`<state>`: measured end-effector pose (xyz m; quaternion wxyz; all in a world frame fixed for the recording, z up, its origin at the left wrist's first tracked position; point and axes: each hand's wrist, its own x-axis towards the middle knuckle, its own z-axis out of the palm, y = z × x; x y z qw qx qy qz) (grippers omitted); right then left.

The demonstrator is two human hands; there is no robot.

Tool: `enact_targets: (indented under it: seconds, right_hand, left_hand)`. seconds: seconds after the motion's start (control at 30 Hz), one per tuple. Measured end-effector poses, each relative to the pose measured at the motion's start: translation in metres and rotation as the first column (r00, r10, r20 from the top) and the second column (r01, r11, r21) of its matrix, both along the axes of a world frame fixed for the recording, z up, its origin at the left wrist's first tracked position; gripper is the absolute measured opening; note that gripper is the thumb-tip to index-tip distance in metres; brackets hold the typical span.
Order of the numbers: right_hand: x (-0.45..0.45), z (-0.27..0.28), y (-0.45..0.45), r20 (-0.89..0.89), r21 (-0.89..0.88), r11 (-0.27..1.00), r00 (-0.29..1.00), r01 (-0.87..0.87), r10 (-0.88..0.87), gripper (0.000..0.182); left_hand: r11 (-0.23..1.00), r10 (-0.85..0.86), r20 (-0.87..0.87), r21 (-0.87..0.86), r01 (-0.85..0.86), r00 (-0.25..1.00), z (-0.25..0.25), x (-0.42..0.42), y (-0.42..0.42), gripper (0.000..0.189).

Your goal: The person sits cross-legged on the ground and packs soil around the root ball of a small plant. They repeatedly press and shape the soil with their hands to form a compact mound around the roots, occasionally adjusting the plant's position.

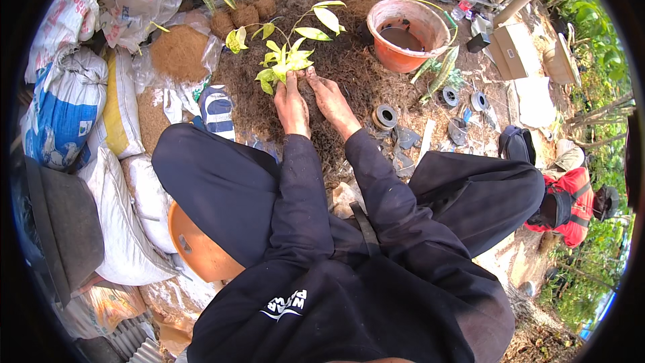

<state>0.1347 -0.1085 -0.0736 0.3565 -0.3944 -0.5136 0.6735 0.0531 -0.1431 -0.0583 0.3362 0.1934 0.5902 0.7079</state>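
Observation:
My left hand (292, 110) and my right hand (332, 105) cup the base of a leafy plant (287, 60) from both sides, fingertips close together. Both hands are smeared with soil. The plant's pale yellow-green leaves spread beyond my fingers, and two thin stems arch up and outward. Its roots are mostly hidden behind my hands. Beneath lies a wide heap of dark brown fibrous planting material (352, 78). An orange bucket (403, 63) of murky brown water stands beyond my right hand.
Fibre-wrapped root balls (245, 14) stand at the back beside a mound of tan fibre (180, 53). Filled sacks (65, 106) line the left. Wire spools (385, 117), a cardboard box (506, 50) and a cut leaf (443, 73) lie right. A person in red (574, 206) is farther right.

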Motion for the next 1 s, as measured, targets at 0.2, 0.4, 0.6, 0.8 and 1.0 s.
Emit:
enact_targets:
  seconds: [0.2,0.4,0.6,0.8,1.0]
  right_hand:
    - [-0.008,-0.002,-0.009,0.008,-0.067,0.996,0.999,0.051,-0.051,0.055]
    - [0.004,0.005,0.008,0.021,-0.055,0.986,0.987,0.158,-0.157,0.056]
    - [0.009,0.006,0.01,-0.08,0.002,0.998,0.995,-0.06,0.06,0.054]
    - [0.032,0.043,0.022,0.312,0.008,0.981,0.932,-0.195,0.182,0.058]
    - [0.033,0.042,0.024,0.045,0.082,0.981,0.982,0.178,-0.183,0.055]
  left_hand:
    - [0.978,-0.015,-0.241,-0.206,-0.036,0.97,-0.022,-0.004,0.004,0.046]
    - [0.968,-0.121,0.156,-0.203,0.151,0.98,-0.006,-0.01,-0.003,0.057]
    - [0.982,-0.149,0.326,-0.058,0.177,0.933,-0.02,-0.008,0.006,0.048]
    - [0.972,-0.237,0.608,0.137,0.194,0.758,-0.008,-0.01,-0.01,0.044]
    - [0.958,-0.258,0.674,0.269,0.095,0.693,-0.02,-0.011,-0.004,0.033]
